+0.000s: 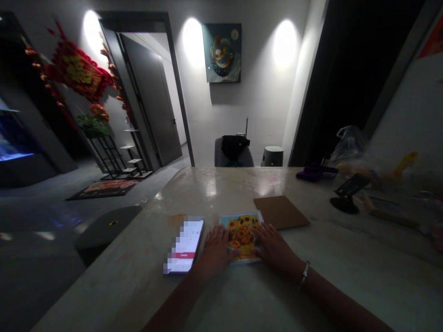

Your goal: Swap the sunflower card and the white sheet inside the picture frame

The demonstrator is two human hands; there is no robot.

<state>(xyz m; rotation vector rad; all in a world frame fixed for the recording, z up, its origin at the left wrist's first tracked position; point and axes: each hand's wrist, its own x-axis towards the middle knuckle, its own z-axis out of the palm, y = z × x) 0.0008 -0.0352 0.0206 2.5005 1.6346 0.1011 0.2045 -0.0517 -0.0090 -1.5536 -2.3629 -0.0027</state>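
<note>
A sunflower picture (242, 233) with a pale border lies flat on the table in front of me. My left hand (218, 249) rests over its left edge, fingers stretched forward and the thumb on the picture. Over the right edge lies my right hand (275, 246), its fingers also extended and the thumb pointing inward. Both hands look open and pressed down lightly. Parts of the picture's side borders are hidden under them. Just left of my left hand is a phone (185, 246) with a lit screen, partly blurred. A brown square board (282, 212) lies beyond my right hand.
The pale stone table (207, 189) extends ahead. On its right side are a black phone stand (348, 193), a purple item (313, 173), a clear plastic bag (349, 143) and blurred clutter. A grey chair (217, 154) stands at the far end, and a dark stool (104, 230) at the left.
</note>
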